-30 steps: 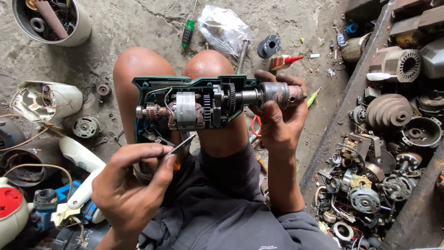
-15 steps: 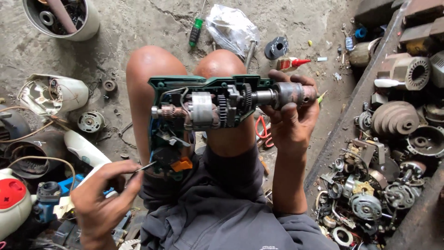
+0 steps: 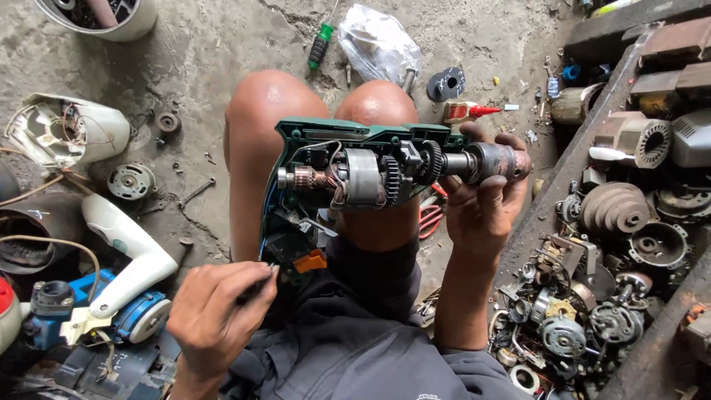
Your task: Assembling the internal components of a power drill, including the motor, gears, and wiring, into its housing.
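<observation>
An opened electric drill (image 3: 348, 174) with a green shell lies across my knees, its motor, gears and wires exposed. My right hand (image 3: 481, 204) grips the drill's metal chuck (image 3: 495, 161) at the right end. My left hand (image 3: 218, 315) is closed around a thin dark tool, a small screwdriver by the look of it (image 3: 255, 285), whose tip points at the lower left corner of the shell near an orange part (image 3: 309, 261).
The concrete floor holds a green-handled screwdriver (image 3: 320, 44), a plastic bag (image 3: 378, 41), a white bucket (image 3: 111, 15), a white hair dryer (image 3: 126, 248) and a blue tool at left. Piles of motors and metal parts (image 3: 615, 244) fill the right side.
My left hand has dropped away from the drill's middle toward my lap, then come back up to the shell's lower left corner. The drill stays held in my right hand.
</observation>
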